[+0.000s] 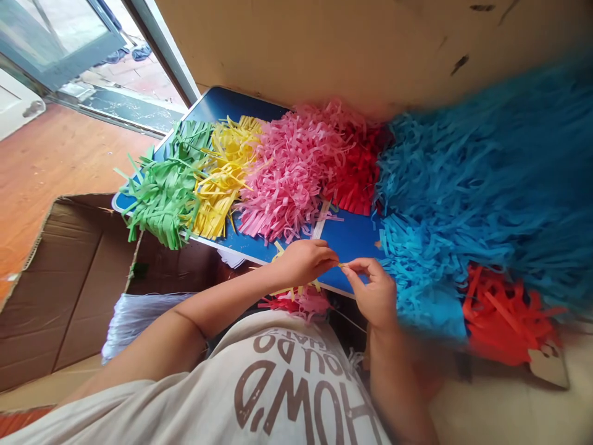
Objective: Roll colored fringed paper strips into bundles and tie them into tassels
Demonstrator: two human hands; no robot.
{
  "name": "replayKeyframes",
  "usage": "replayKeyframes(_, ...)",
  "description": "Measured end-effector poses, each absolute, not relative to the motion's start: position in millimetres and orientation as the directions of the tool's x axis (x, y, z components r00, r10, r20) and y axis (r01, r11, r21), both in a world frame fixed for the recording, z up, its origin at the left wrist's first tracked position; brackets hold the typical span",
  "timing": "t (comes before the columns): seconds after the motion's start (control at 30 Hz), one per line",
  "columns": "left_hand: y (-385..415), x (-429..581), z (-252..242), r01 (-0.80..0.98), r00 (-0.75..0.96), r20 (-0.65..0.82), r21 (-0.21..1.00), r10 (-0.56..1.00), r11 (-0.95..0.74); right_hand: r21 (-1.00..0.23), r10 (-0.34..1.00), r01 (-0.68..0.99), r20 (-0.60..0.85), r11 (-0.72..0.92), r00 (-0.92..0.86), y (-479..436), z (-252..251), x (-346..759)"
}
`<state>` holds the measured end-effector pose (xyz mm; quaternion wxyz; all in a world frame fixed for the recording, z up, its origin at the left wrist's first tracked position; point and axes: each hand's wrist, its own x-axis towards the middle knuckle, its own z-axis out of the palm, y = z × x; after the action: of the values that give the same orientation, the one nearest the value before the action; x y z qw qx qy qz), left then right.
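Observation:
Both of my hands meet over the front edge of the blue table (356,241). A small yellow paper strip (343,265) is pinched between the fingertips of my left hand (308,261) and my right hand (374,290). Most of the strip is hidden by the fingers. Below my left forearm and wrist, yellow strips and a pink and red fringed bunch (306,303) lie near my lap, partly covered. Closest behind my hands are the pink paper fringe (296,167) and the red fringe (356,176). Blue paper fringe (426,247) lies just right of my right hand.
Green fringe (169,198) and yellow fringe (222,179) lie along the table's left end. An orange-red fringe bunch (504,315) sits at right. A cardboard box (74,278) stands at left, beside a bundle of white strands (139,318). A wall (347,49) rises behind the table.

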<state>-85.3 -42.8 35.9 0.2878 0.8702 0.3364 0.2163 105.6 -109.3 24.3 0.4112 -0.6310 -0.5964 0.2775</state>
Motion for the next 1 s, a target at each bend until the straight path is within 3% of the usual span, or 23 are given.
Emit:
replayKeyframes(0.17, -47.9, -83.1, 39.7, 0.478, 0.71, 0.173, 0.593, 0.683, -0.648, -0.804, 0.977, 0.576, 0.208, 0.147, 0.04, -108.6, 27.5, 105.2)
replayKeyframes(0.33, -50.4, -87.4, 39.3, 0.394, 0.692, 0.128, 0.758, 0.711, -0.52, -0.832, 0.985, 0.536, 0.171, 0.142, 0.004, -108.6, 27.6, 101.8)
replayKeyframes(0.5, -48.5, -91.9, 41.1, 0.278, 0.713, 0.058, 0.892, 0.699, -0.357, -0.927, 0.998, 0.374, 0.014, -0.007, 0.054, -108.5, 23.2, 102.9)
replayKeyframes(0.57, -47.2, -91.9, 43.8, 0.25, 0.743, 0.093, 0.88, 0.663, -0.403, -0.922, 0.998, 0.387, 0.0, -0.024, 0.063, -109.1, 23.0, 104.6)
replayKeyframes(0.7, -47.3, -85.5, 46.6, 0.291, 0.77, 0.194, 0.74, 0.608, -0.606, -0.863, 0.994, 0.499, 0.107, 0.08, 0.027, -114.6, 28.0, 107.9)
replayKeyframes(0.8, -51.0, -77.0, 43.1, 0.288, 0.754, 0.218, 0.739, 0.62, -0.61, -0.828, 0.987, 0.546, 0.162, 0.124, 0.021, -122.9, 32.7, 113.1)
replayKeyframes(0.9, -57.2, -68.2, 38.4, 0.243, 0.686, 0.22, 0.829, 0.693, -0.504, -0.859, 0.986, 0.508, 0.127, 0.058, 0.104, -133.0, 31.9, 119.3)
replayKeyframes(1.0, -64.9, -58.1, 36.0, 0.101, 0.581, 0.085, 0.979, 0.809, -0.176, -0.962, 0.986, 0.273, 0.025, -0.02, 0.162, -141.3, 24.8, 122.6)
